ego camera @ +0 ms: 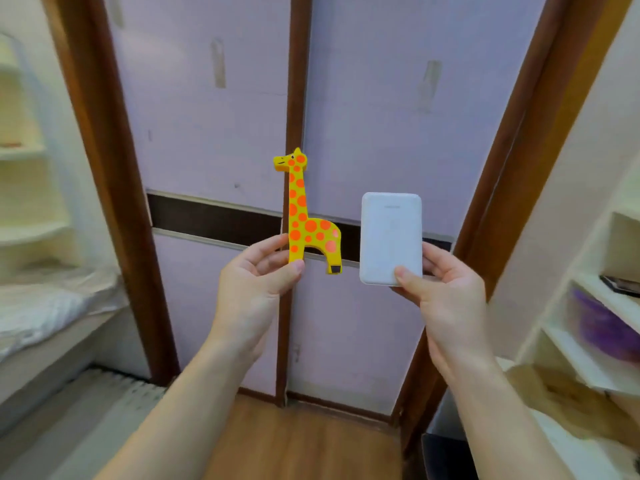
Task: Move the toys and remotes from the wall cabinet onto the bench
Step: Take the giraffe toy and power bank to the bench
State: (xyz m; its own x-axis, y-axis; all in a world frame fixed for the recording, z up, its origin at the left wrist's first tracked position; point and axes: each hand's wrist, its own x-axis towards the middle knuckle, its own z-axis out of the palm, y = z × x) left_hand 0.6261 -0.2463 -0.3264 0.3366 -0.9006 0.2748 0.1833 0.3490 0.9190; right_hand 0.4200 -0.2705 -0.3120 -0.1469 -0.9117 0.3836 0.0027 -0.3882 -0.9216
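One toy giraffe [304,216] is standing upright in mid-air at the centre, yellow with orange spots, its head pointing left. The left hand [252,282] is pinching its front leg between thumb and fingers, and its dark-hoofed rear leg is hanging free. Just beside it, apart and not touching, one white flat device [391,237] with rounded corners is also being held upright. The right hand [446,292] is gripping its lower end, with the thumb pressing on the front face and the fingers wrapping behind its right edge. So that is two things in two hands, both raised at about the same height with both forearms reaching forward. Behind them, two lilac door panels [214,133] are filling the background, and a dark horizontal band [214,216] is running across at giraffe-body level. Three brown wooden uprights are framing the panels, one on each side and one down the middle [298,81]. Below, a wooden floor [304,438] is showing between the arms. Off to the left, a low surface with a white wrinkled cover [52,299] is sitting under cream corner shelves [20,150]. On the right, a cream shelf unit [588,355] is leaning into view and carrying one blurred purple thing [602,327], too smeared to name.
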